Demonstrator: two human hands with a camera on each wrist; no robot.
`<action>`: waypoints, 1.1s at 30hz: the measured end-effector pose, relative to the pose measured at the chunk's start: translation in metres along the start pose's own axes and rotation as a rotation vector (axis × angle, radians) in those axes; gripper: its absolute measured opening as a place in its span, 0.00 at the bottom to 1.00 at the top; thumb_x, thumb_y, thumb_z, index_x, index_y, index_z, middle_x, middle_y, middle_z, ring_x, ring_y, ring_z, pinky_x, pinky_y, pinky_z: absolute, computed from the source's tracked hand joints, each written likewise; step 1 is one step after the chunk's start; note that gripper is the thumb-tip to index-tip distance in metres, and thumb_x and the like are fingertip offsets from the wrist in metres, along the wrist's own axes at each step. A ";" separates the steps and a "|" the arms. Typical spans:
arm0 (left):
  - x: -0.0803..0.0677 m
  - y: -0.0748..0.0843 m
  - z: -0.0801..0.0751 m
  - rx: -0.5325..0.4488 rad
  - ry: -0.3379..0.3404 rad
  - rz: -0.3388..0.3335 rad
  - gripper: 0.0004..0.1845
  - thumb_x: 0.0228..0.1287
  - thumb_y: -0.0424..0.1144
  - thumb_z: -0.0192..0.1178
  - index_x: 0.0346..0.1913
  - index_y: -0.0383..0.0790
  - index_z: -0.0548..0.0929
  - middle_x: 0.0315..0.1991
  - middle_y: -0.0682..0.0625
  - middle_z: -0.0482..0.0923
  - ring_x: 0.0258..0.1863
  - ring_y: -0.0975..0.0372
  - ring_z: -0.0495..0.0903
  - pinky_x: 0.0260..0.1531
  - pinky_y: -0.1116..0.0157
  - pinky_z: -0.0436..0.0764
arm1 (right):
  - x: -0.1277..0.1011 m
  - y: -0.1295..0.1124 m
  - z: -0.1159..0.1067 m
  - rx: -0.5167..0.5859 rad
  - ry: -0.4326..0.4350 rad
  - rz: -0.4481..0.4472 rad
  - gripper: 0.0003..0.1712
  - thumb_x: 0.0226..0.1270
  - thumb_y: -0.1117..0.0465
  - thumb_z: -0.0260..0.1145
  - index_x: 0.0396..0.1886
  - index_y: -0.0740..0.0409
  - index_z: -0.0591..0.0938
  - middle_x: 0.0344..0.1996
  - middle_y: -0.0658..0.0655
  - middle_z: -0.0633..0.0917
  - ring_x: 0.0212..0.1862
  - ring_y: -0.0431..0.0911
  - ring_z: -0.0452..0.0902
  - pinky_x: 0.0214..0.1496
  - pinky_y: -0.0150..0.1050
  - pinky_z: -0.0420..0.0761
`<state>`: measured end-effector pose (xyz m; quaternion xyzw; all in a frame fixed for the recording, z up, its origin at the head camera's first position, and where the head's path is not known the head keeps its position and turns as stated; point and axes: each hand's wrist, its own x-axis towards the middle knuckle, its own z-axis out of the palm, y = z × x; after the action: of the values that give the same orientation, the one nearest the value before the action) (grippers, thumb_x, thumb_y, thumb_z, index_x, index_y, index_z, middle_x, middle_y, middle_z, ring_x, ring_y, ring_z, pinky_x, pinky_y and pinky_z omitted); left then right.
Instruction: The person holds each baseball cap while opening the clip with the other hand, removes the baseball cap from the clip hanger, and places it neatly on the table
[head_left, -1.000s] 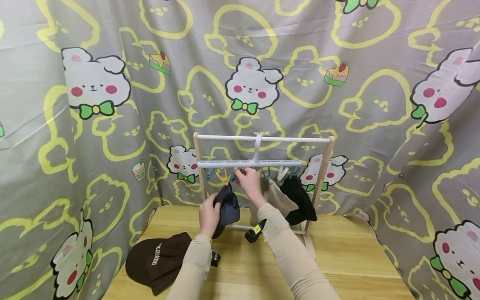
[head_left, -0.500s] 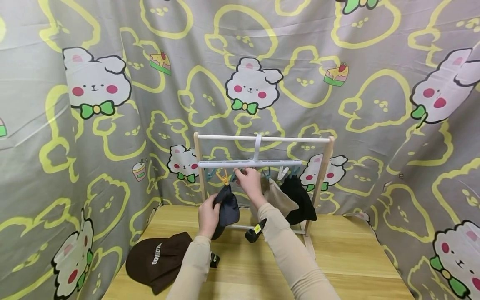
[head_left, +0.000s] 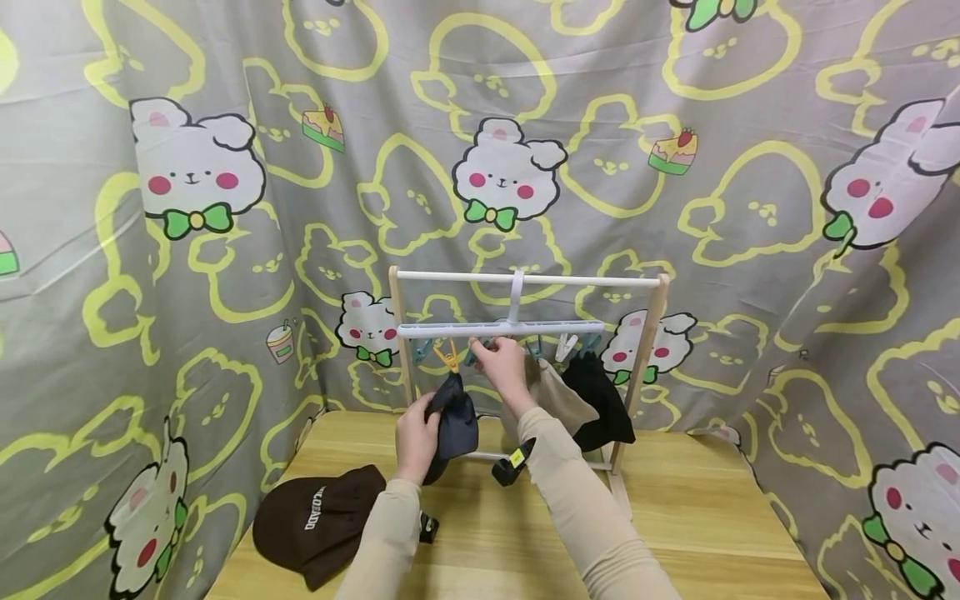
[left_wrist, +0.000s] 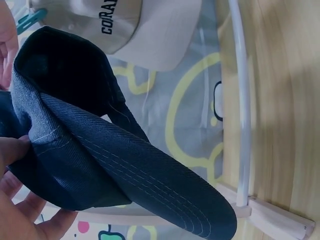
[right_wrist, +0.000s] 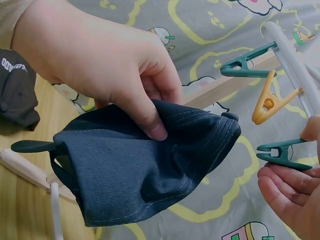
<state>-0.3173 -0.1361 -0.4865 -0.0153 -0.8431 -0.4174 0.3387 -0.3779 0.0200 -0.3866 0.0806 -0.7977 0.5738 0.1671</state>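
A: What lies nearest on the light wooden desk (head_left: 675, 533)?

B: A dark brown cloth cap with white lettering (head_left: 318, 521), flat at the near left corner, well apart from both hands.

A: And the left hand (head_left: 417, 433)?

B: Its thumb and curled fingers (right_wrist: 150, 122) grip a folded dark navy denim cap (head_left: 455, 421), held up off the desk just under the clips.

A: The right hand (head_left: 501, 360)?

B: Raised beside the denim cap, pinching 1 dark green plastic clip (right_wrist: 281, 153). A yellow plastic clip (head_left: 448, 358) hangs just left of it, above the denim cap.

A: What carries the clips?

B: A pale blue plastic clip hanger (head_left: 501, 327), hooked on the white top rail of a small wooden rack (head_left: 648, 350).

A: Anything already hanging?

B: 2 caps to the right: a beige cloth cap (head_left: 553, 393) and, beside it, a black cloth cap (head_left: 600, 404).

A: Behind?

B: A grey curtain with white rabbits (head_left: 750, 125).
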 end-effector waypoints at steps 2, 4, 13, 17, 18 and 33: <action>-0.001 0.000 0.000 0.000 0.005 0.001 0.13 0.63 0.29 0.62 0.49 0.41 0.85 0.46 0.42 0.86 0.45 0.48 0.85 0.46 0.50 0.83 | 0.001 0.001 0.000 0.002 0.007 0.002 0.29 0.62 0.44 0.67 0.11 0.50 0.64 0.16 0.63 0.84 0.19 0.43 0.82 0.20 0.31 0.69; -0.002 -0.001 0.000 0.002 0.010 0.007 0.13 0.63 0.29 0.62 0.49 0.41 0.85 0.46 0.42 0.86 0.46 0.48 0.85 0.47 0.50 0.83 | 0.002 0.001 0.001 0.003 0.012 0.006 0.29 0.61 0.45 0.67 0.11 0.49 0.63 0.15 0.61 0.84 0.19 0.43 0.82 0.19 0.32 0.68; -0.007 -0.004 -0.003 0.013 0.003 0.022 0.13 0.63 0.30 0.62 0.50 0.41 0.85 0.46 0.42 0.86 0.46 0.48 0.85 0.48 0.50 0.82 | 0.003 0.002 0.001 0.018 0.005 0.021 0.29 0.60 0.44 0.68 0.11 0.50 0.64 0.14 0.59 0.84 0.19 0.44 0.83 0.19 0.32 0.71; -0.009 -0.003 -0.005 0.015 -0.015 0.024 0.13 0.64 0.30 0.62 0.50 0.41 0.85 0.47 0.42 0.85 0.48 0.48 0.84 0.49 0.50 0.82 | 0.002 0.002 0.001 0.031 0.005 0.028 0.29 0.60 0.45 0.68 0.11 0.50 0.63 0.14 0.60 0.84 0.20 0.44 0.84 0.21 0.33 0.75; -0.010 -0.003 -0.005 0.016 -0.017 0.023 0.13 0.64 0.30 0.61 0.51 0.41 0.85 0.47 0.42 0.85 0.48 0.48 0.84 0.49 0.49 0.82 | 0.002 0.002 0.001 0.033 0.004 0.031 0.29 0.60 0.45 0.68 0.11 0.50 0.63 0.15 0.61 0.84 0.20 0.44 0.84 0.21 0.33 0.75; -0.020 -0.005 -0.011 0.062 -0.016 0.025 0.14 0.63 0.30 0.62 0.50 0.43 0.85 0.44 0.43 0.85 0.44 0.48 0.85 0.45 0.49 0.82 | 0.001 0.001 0.001 0.035 -0.005 0.034 0.29 0.61 0.44 0.67 0.12 0.49 0.62 0.14 0.59 0.83 0.20 0.45 0.84 0.20 0.33 0.73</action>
<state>-0.2971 -0.1418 -0.4969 -0.0189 -0.8580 -0.3867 0.3376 -0.3795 0.0199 -0.3876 0.0714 -0.7893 0.5901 0.1541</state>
